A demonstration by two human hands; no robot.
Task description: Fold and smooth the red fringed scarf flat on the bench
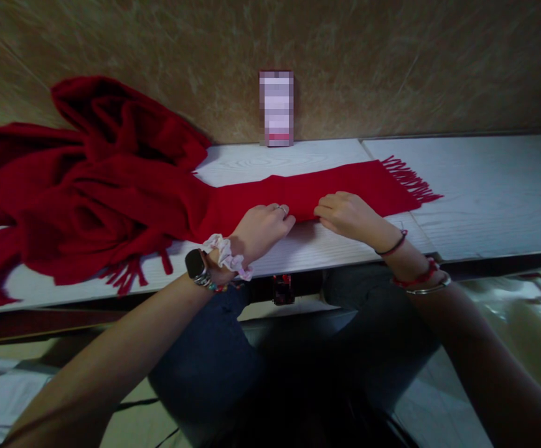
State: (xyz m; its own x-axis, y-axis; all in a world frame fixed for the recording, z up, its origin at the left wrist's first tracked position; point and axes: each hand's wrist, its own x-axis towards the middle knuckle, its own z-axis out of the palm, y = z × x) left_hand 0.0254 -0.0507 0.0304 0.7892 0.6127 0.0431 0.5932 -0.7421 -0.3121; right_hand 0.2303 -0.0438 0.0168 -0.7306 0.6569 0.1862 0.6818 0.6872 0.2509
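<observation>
Red scarf (298,190), seemingly in both hands (263,230) (347,214)

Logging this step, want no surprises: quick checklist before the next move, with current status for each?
1. Left hand at the near edge of the flat red scarf section: ok.
2. Right hand at the same edge, further right: ok.
3. Fringe at the right end lying out on the table: ok.
4. Red cloth on the left laid flat: not ok, bunched in a loose heap.
5. Phone apart from the cloth: ok, upright by the wall.
6. Fingers pinching firmly: cannot tell, fingertips partly hidden.
</observation>
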